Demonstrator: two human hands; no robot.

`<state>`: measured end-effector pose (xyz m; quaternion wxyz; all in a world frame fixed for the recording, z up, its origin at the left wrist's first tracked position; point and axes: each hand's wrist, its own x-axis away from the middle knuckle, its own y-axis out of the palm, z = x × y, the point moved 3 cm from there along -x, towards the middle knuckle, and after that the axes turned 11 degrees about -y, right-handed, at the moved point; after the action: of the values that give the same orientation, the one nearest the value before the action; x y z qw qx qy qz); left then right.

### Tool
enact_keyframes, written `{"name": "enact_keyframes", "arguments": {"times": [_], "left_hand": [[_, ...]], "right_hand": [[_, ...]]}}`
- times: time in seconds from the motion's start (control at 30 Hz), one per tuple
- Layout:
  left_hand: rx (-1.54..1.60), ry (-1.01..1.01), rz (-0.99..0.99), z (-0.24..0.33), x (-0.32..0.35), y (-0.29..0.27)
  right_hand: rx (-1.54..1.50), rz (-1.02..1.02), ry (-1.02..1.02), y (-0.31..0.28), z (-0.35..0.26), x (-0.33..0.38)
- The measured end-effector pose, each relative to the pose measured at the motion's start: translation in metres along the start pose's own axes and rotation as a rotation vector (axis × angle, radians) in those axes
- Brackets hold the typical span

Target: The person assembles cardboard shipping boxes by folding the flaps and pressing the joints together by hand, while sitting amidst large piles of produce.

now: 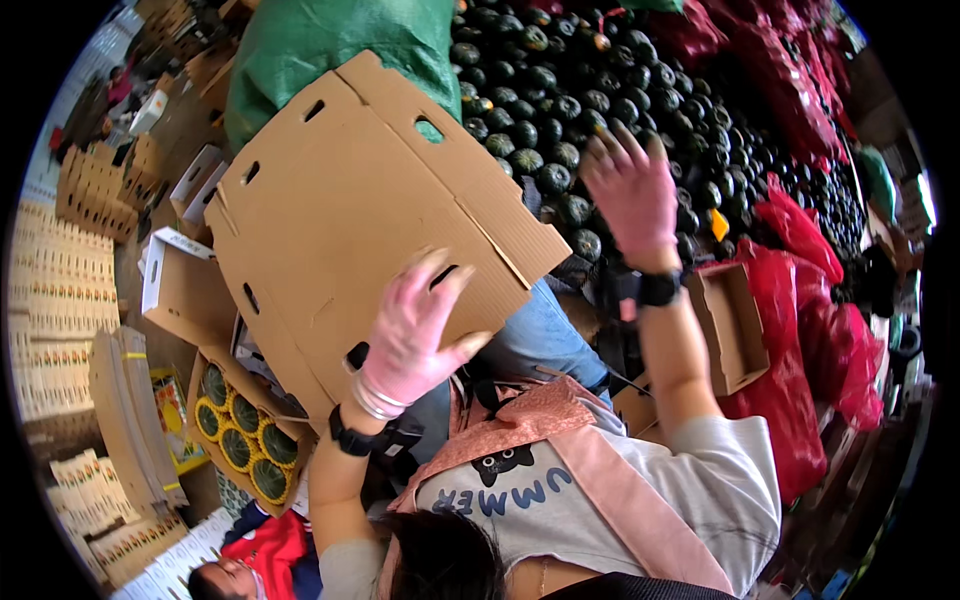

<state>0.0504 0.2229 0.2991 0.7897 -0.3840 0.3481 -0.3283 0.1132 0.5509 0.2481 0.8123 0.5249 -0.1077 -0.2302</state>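
Observation:
A flat, unfolded cardboard box blank (340,220) lies tilted in front of me, brown, with oval slots cut near its edges. My left hand (415,325), in a pinkish glove, is over its near edge with fingers and thumb apart; whether it touches the card I cannot tell. My right hand (632,195), gloved alike, is raised to the right of the blank with its fingers spread and nothing in it. Behind that hand spreads a big heap of small dark green squashes (555,105).
A green sack (340,35) stands behind the blank. At left, an open box (245,430) holds several squashes in yellow foam nets, near stacked cartons (65,300). Red bags (770,300) and an open carton (730,325) are at right. Another person (265,560) is at lower left.

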Motion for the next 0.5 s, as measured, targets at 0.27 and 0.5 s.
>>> {"name": "enact_keyframes", "arguments": {"times": [0.27, 0.5], "left_hand": [[0.897, -0.301, 0.292, 0.034, -0.025, -0.003], [0.770, -0.447, 0.347, 0.019, -0.030, -0.001]], "right_hand": [[0.621, -0.373, -0.087, 0.046, 0.247, -0.038], [1.636, -0.898, -1.012, 0.026, 0.267, -0.039]]}}
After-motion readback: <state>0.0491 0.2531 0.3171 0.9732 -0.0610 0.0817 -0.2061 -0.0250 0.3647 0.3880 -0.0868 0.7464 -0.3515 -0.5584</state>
